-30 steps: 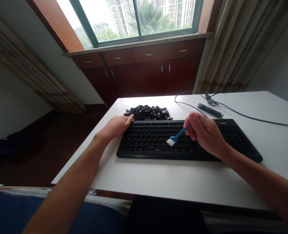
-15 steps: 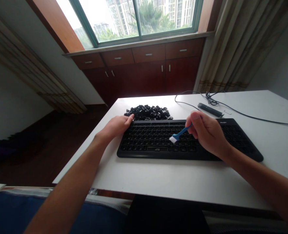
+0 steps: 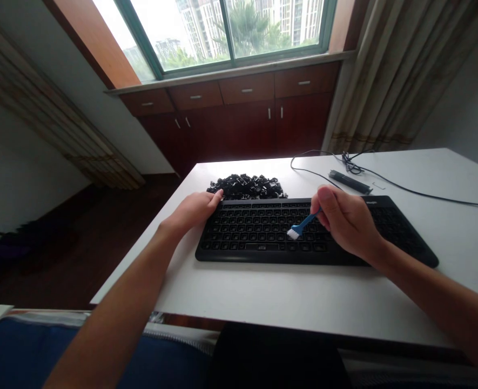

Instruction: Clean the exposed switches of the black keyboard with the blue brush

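A black keyboard (image 3: 255, 258) with its keycaps off lies across the white table, its key sockets bare. My left hand (image 3: 196, 210) grips the keyboard's upper left corner, thumb on top and the other fingers mostly hidden. A small blue brush (image 3: 304, 222) with white bristles is pinched in my right hand (image 3: 346, 219). The bristles point down to the left, at the lower rows of sockets right of the keyboard's middle. My right hand hides part of the keyboard's right side. Behind the keyboard sits a heap of black keycaps (image 3: 247, 186).
A long black plastic piece (image 3: 349, 182) lies on the white table (image 3: 239, 292) at the back right, near a thin bent piece (image 3: 378, 186). A black cable (image 3: 417, 193) runs to the right edge. Beyond stand a wooden cabinet (image 3: 230, 127) and a window.
The brush in my right hand has shifted slightly right over the sockets. My left hand stays at the keyboard's corner.
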Tool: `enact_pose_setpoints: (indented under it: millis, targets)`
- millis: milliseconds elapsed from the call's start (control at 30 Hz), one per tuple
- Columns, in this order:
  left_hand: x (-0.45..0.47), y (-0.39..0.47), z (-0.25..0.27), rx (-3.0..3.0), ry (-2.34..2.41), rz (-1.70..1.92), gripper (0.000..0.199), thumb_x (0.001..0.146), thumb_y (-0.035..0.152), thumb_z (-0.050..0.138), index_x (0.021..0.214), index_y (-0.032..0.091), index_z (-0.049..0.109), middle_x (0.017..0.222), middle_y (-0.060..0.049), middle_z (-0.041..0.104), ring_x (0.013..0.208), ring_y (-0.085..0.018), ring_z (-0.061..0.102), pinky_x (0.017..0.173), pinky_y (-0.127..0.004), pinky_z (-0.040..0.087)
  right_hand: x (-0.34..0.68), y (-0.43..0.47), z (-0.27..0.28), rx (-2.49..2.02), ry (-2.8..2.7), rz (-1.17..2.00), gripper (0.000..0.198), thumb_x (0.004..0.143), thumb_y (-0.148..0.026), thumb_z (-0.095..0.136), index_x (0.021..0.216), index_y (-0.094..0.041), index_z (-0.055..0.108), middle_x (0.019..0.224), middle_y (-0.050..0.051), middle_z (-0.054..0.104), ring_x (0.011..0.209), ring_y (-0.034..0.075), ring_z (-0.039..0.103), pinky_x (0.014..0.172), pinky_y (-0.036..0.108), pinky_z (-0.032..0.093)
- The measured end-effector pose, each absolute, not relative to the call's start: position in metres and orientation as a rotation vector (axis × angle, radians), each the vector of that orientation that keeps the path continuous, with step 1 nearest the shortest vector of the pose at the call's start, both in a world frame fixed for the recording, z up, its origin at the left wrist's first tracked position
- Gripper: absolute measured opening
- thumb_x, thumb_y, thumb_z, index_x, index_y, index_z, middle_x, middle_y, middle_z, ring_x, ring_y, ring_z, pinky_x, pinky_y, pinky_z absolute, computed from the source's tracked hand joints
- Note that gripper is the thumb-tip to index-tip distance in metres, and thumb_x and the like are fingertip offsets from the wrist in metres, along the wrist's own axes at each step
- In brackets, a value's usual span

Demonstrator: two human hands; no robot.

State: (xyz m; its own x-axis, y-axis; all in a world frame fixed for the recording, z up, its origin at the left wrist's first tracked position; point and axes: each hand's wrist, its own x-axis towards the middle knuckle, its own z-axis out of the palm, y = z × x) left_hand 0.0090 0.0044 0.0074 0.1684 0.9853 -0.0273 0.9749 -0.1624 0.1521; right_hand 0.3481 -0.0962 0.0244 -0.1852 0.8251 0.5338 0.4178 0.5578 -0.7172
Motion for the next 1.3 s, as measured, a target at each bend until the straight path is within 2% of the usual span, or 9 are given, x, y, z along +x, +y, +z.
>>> enact_pose_setpoints:
  millis: [100, 200, 433, 667, 800, 1000, 1200, 1300]
  targets:
    - [0.008, 0.005, 0.006, 2.300, 1.940, 0.122, 0.071, 0.093, 0.064, 0.017, 0.075, 0.020, 0.070, 0.083, -0.009, 0.072, 0.079, -0.025, 0.063, 0.069, -0.030, 0.039, 0.351, -0.096, 0.027, -0.986, -1.956, 0.312, 0.030, 0.099, -0.031, 0.041, 0.076, -0.019, 0.055, 0.056, -0.005, 0.048, 0.048, 0.005, 0.042, 0.051, 0.024, 0.034]
    - [0.008, 0.006, 0.005, 2.300, 1.943, 0.130, 0.071, 0.093, 0.064, 0.018, 0.074, 0.020, 0.070, 0.082, -0.009, 0.072, 0.077, -0.024, 0.063, 0.068, -0.030, 0.039, 0.353, -0.095, 0.032, -0.928, -2.108, 0.262, 0.024, 0.098, -0.027, 0.045, 0.078, -0.018, 0.055, 0.059, -0.005, 0.051, 0.049, 0.004, 0.043, 0.052, 0.024, 0.035]
    - [0.008, 0.006, 0.006, 2.312, 1.939, 0.132, 0.072, 0.093, 0.064, 0.018, 0.074, 0.020, 0.072, 0.079, -0.009, 0.072, 0.075, -0.025, 0.064, 0.066, -0.030, 0.039, 0.352, -0.096, 0.032, -0.891, -2.129, 0.434, 0.023, 0.099, -0.028, 0.042, 0.081, -0.019, 0.054, 0.060, -0.005, 0.050, 0.051, 0.005, 0.046, 0.054, 0.024, 0.037]
    - [0.006, 0.008, 0.004, 2.337, 1.951, 0.114, 0.074, 0.092, 0.066, 0.017, 0.075, 0.020, 0.072, 0.085, -0.010, 0.074, 0.082, -0.026, 0.065, 0.068, -0.030, 0.040, 0.346, -0.093, 0.024, -1.020, -1.783, 0.667, 0.032, 0.101, -0.041, 0.037, 0.084, -0.020, 0.055, 0.058, -0.004, 0.054, 0.049, 0.006, 0.047, 0.050, 0.023, 0.038]
    - [0.006, 0.009, 0.003, 2.335, 1.948, 0.099, 0.074, 0.092, 0.066, 0.016, 0.077, 0.020, 0.072, 0.088, -0.010, 0.074, 0.084, -0.027, 0.065, 0.069, -0.030, 0.041, 0.346, -0.093, 0.025, -1.035, -1.765, 0.597, 0.032, 0.101, -0.040, 0.037, 0.083, -0.021, 0.056, 0.059, -0.004, 0.056, 0.049, 0.006, 0.047, 0.049, 0.023, 0.038]
    - [0.007, 0.008, 0.005, 2.311, 1.955, 0.094, 0.073, 0.093, 0.065, 0.016, 0.076, 0.021, 0.072, 0.084, -0.009, 0.073, 0.080, -0.026, 0.064, 0.068, -0.030, 0.040, 0.350, -0.095, 0.026, -0.966, -2.058, 0.463, 0.025, 0.100, -0.033, 0.041, 0.084, -0.019, 0.055, 0.060, -0.004, 0.054, 0.051, 0.006, 0.047, 0.053, 0.024, 0.038]
    - [0.007, 0.008, 0.005, 2.314, 1.950, 0.098, 0.075, 0.092, 0.067, 0.015, 0.075, 0.020, 0.070, 0.085, -0.010, 0.073, 0.080, -0.026, 0.065, 0.069, -0.030, 0.041, 0.340, -0.096, 0.022, -0.922, -1.829, 0.860, 0.030, 0.100, -0.040, 0.037, 0.090, -0.020, 0.055, 0.064, -0.003, 0.061, 0.048, 0.006, 0.048, 0.047, 0.022, 0.039]
    - [0.007, 0.008, 0.005, 2.310, 1.960, 0.098, 0.073, 0.092, 0.066, 0.016, 0.074, 0.020, 0.070, 0.085, -0.010, 0.073, 0.081, -0.026, 0.065, 0.069, -0.031, 0.040, 0.339, -0.097, 0.023, -0.960, -1.743, 0.817, 0.031, 0.100, -0.041, 0.037, 0.088, -0.020, 0.056, 0.065, -0.003, 0.061, 0.048, 0.006, 0.047, 0.046, 0.023, 0.039]
